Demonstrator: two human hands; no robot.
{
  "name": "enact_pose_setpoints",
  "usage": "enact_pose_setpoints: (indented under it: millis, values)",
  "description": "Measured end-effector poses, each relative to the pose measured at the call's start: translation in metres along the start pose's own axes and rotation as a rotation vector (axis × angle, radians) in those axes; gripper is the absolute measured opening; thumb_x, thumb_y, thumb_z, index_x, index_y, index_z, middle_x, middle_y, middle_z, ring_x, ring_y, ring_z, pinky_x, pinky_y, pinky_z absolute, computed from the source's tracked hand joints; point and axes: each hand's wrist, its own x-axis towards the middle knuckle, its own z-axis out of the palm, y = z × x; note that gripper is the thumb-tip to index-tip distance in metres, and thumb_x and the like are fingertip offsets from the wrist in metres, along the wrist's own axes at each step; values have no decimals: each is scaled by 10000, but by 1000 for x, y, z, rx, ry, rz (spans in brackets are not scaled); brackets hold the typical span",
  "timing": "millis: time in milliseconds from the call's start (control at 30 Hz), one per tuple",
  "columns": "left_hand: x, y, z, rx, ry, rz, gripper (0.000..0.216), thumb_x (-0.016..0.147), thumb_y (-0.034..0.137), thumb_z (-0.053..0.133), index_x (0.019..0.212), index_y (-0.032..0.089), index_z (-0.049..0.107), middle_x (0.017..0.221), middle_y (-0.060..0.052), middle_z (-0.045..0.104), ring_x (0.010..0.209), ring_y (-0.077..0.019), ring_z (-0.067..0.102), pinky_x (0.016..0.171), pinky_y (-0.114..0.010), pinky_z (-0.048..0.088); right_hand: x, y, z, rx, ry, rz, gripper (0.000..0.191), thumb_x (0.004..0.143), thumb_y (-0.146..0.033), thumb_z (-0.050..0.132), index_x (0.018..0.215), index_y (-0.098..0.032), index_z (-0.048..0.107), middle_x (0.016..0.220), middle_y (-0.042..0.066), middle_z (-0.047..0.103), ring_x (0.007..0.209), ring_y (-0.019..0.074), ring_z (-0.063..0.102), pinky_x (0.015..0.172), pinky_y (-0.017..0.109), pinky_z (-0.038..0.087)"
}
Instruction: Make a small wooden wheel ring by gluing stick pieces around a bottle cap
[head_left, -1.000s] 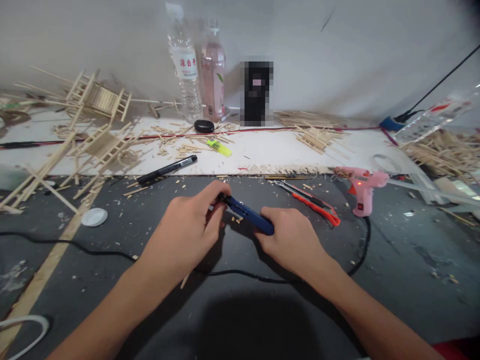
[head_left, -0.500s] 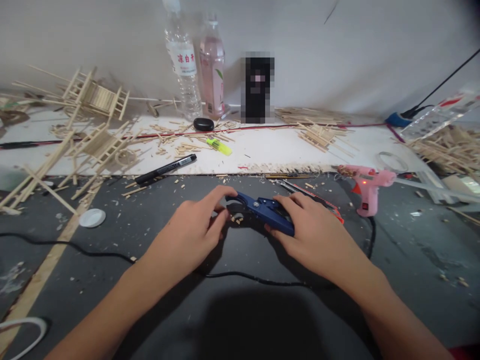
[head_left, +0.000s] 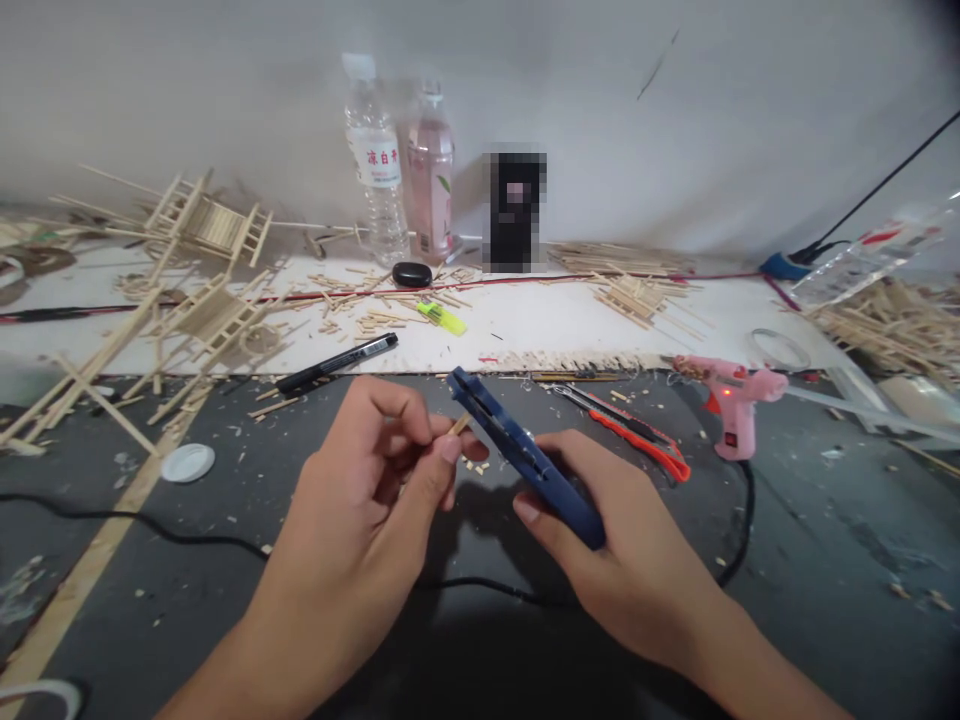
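A short wooden stick is pinched between the thumb and fingers of my left hand. My right hand is closed around the handles of a blue pliers-like cutter. The tool points up and to the left, and its jaws are beside the stick's end. Whether the jaws touch the stick, I cannot tell. Small wood offcuts lie on the dark table below the hands.
A pink glue gun with a lit red lamp stands right, near an orange utility knife. A black marker, yellow highlighter, bottles and stick-built models are farther back. A black cable crosses the table.
My left hand has turned, and the pinched stick now shows. The blue cutter has tilted more upright in my right hand. The camera view has shifted, exposing more of the utility knife.
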Motion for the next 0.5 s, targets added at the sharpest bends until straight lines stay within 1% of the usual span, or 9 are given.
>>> enact_pose_setpoints:
  millis: [167, 267, 333, 400, 467, 500]
  values:
    - [-2, 2, -1, 131, 30, 89, 215, 1019, 182, 573, 901, 283, 424, 712, 121, 616, 602, -46, 618, 541, -66, 460, 0, 0, 2, -54, 4, -28, 180, 908, -306, 662, 1085, -276, 643, 1010, -12, 722, 882, 211, 660, 761, 348, 475]
    - [-4, 2, -2, 199, 42, 100, 201, 1010, 179, 568, 913, 287, 430, 703, 128, 621, 596, -48, 630, 559, -69, 476, 0, 3, 4, -115, 35, -94, 152, 895, -279, 657, 1044, -256, 638, 943, -7, 704, 825, 207, 650, 715, 333, 456]
    - [-5, 3, -2, 223, 49, 96, 202, 1001, 189, 577, 905, 286, 428, 702, 129, 631, 599, -51, 642, 568, -74, 486, 0, 5, 4, -173, 78, -145, 90, 879, -268, 654, 958, -243, 618, 863, -8, 680, 756, 202, 631, 664, 323, 429]
    - [-6, 4, -2, 220, 63, 80, 202, 997, 215, 589, 898, 286, 427, 695, 128, 642, 602, -56, 657, 568, -79, 493, 0, 8, 4, -211, 103, -171, 70, 860, -255, 649, 875, -242, 581, 788, -19, 652, 684, 191, 605, 619, 315, 399]
    - [-6, 5, -2, 189, 61, 40, 148, 1006, 279, 600, 957, 298, 462, 715, 125, 673, 587, -67, 658, 551, -98, 501, 0, 9, 4, -212, 115, -165, 76, 847, -243, 643, 850, -244, 567, 745, -33, 636, 643, 180, 588, 597, 309, 386]
    - [-5, 5, -2, 177, 39, 17, 105, 1018, 319, 594, 1008, 304, 490, 721, 121, 687, 568, -72, 648, 533, -109, 497, 1, 10, 4, -205, 123, -161, 74, 843, -242, 643, 855, -245, 570, 736, -38, 634, 636, 178, 586, 594, 307, 386]
